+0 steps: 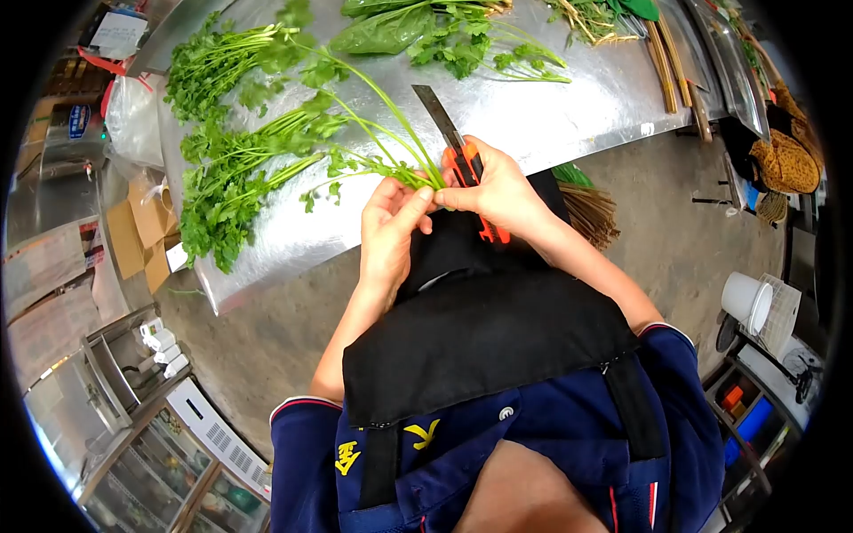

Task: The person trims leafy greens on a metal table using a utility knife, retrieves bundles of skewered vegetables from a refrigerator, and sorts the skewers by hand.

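Note:
My left hand (389,226) is closed on the lower ends of a few long green celery stalks (432,174), whose leafy tops reach out over the metal table (293,240). My right hand (505,188) grips an orange and black box cutter (467,167), its blade extended and pointing up and away from me. The thumb of that hand also meets the stalk ends beside my left thumb. To the left on the table lie leafy celery bunches (222,209), with another bunch (213,71) behind them.
At the table's far side are large green leaves in a plastic bag (382,34) and loose leafy sprigs (458,49). Wooden sticks (665,67) lie at the right edge. Below the table are a bundle of brown stalks (586,213) and, leftward, a cardboard box (142,226).

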`<state>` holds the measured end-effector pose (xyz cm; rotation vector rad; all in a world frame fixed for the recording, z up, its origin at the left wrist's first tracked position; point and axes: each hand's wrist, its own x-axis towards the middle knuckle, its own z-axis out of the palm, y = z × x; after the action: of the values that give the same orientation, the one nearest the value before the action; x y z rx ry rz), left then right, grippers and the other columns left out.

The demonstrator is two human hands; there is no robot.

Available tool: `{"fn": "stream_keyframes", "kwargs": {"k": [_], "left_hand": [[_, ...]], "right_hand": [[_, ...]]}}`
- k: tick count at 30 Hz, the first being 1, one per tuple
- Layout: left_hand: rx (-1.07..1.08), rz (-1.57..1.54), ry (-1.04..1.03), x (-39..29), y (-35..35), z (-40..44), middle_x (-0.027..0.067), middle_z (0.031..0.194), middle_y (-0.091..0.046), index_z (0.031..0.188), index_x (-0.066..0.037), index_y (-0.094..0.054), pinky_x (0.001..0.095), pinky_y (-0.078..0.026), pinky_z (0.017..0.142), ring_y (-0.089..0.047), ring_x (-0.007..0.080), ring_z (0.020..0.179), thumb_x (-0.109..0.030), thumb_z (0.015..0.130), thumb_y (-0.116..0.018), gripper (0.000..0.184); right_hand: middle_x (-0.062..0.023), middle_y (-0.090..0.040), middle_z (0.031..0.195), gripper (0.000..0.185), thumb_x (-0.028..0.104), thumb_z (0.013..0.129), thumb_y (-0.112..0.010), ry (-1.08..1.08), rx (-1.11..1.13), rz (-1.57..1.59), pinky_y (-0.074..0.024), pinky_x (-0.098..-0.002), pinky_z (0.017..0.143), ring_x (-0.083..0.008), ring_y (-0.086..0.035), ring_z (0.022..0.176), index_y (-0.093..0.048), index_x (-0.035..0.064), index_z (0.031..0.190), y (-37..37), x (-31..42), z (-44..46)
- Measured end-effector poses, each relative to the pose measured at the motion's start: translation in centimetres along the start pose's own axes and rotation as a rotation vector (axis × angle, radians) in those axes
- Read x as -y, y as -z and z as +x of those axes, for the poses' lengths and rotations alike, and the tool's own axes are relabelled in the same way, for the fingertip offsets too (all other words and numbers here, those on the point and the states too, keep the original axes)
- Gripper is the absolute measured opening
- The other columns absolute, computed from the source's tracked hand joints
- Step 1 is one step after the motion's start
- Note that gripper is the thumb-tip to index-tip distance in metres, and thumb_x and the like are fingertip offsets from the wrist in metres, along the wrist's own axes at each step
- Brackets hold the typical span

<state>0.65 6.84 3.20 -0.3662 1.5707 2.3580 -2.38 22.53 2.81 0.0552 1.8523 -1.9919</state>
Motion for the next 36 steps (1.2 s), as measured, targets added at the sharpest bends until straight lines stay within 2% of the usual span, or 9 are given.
{"fn": "stream_keyframes", "kwargs": {"k": [2,5,7,13,16,19,28,31,36], "left_hand": [[-0.006,0.006,0.019,0.1,0.3,0.2,0.0065,0.081,-0.059,0.095,0.001,-0.055,0.0213,-0.043,0.052,-0.056,0.0111,0.069,-0.010,0.084,-0.060,0.016],[-0.040,-0.036,0.033,0.3,0.1,0.3,0.0072,0.078,-0.059,0.093,0.001,-0.054,0.0215,-0.044,0.052,-0.056,0.0114,0.066,-0.010,0.084,-0.060,0.015],[-0.064,-0.082,0.043,0.5,0.2,0.2,0.0080,0.075,-0.059,0.092,0.001,-0.054,0.0220,-0.046,0.053,-0.055,0.0112,0.061,-0.010,0.085,-0.059,0.015],[-0.003,-0.183,0.017,0.4,0.1,0.2,0.0075,0.076,-0.059,0.093,0.001,-0.054,0.0235,-0.046,0.056,-0.055,0.0114,0.063,-0.008,0.086,-0.056,0.012],[0.004,-0.241,0.030,0.4,0.3,0.3,0.0068,0.077,-0.059,0.094,0.000,-0.054,0.0237,-0.045,0.056,-0.055,0.0116,0.064,-0.008,0.086,-0.054,0.011],[0.019,-0.276,0.024,0.3,0.3,0.2,0.0063,0.077,-0.059,0.094,-0.001,-0.054,0.0232,-0.045,0.055,-0.054,0.0112,0.065,-0.008,0.087,-0.053,0.011],[-0.034,-0.183,0.021,0.4,0.3,0.4,0.0054,0.075,-0.059,0.092,-0.001,-0.056,0.0218,-0.045,0.049,-0.054,0.0094,0.059,-0.007,0.085,-0.058,0.010],[-0.053,-0.070,0.034,0.7,0.6,0.5,0.0053,0.076,-0.058,0.091,-0.002,-0.055,0.0229,-0.045,0.050,-0.054,0.0110,0.059,-0.008,0.085,-0.058,0.010],[-0.081,-0.089,0.052,0.2,0.0,0.4,0.0062,0.076,-0.059,0.092,-0.001,-0.055,0.0236,-0.046,0.052,-0.056,0.0118,0.061,-0.010,0.085,-0.059,0.012]], "right_hand": [[-0.0006,-0.056,0.074,0.032,0.001,0.067,-0.072,-0.022,0.022,0.031,-0.0446,-0.0226,0.062,-0.0079,-0.053,0.067,-0.052,0.0032,0.091,-0.1,0.2,-0.1],[0.0006,-0.054,0.076,0.028,-0.002,0.070,-0.070,-0.083,0.062,0.261,-0.0440,-0.0216,0.056,-0.0078,-0.053,0.064,-0.052,0.0054,0.090,0.1,0.6,-0.5],[-0.0002,-0.054,0.077,0.027,-0.001,0.070,-0.069,-0.106,0.066,0.302,-0.0440,-0.0218,0.055,-0.0087,-0.053,0.063,-0.052,0.0053,0.090,0.2,0.4,-0.5],[-0.0029,-0.055,0.075,0.027,0.005,0.071,-0.068,-0.203,0.088,0.443,-0.0431,-0.0225,0.054,-0.0115,-0.053,0.058,-0.051,0.0047,0.091,0.6,0.5,-0.2],[-0.0030,-0.055,0.077,0.029,0.005,0.070,-0.069,-0.251,0.097,0.492,-0.0446,-0.0232,0.056,-0.0120,-0.054,0.061,-0.052,0.0053,0.094,0.7,0.4,-0.2],[-0.0033,-0.054,0.074,0.029,0.005,0.071,-0.068,-0.244,0.079,0.504,-0.0430,-0.0222,0.054,-0.0114,-0.053,0.058,-0.050,0.0044,0.093,0.4,0.4,-0.1],[-0.0025,-0.054,0.076,0.031,0.004,0.071,-0.070,-0.198,0.110,0.380,-0.0434,-0.0217,0.053,-0.0096,-0.053,0.060,-0.050,0.0035,0.095,0.0,0.6,0.0],[-0.0025,-0.053,0.076,0.032,0.003,0.072,-0.069,-0.131,0.085,0.284,-0.0428,-0.0217,0.052,-0.0094,-0.052,0.059,-0.049,0.0026,0.096,-0.4,0.4,0.0],[-0.0031,-0.053,0.076,0.031,0.001,0.072,-0.067,-0.130,-0.014,0.292,-0.0419,-0.0220,0.052,-0.0098,-0.052,0.058,-0.048,0.0017,0.096,-0.4,0.4,0.0]]}}
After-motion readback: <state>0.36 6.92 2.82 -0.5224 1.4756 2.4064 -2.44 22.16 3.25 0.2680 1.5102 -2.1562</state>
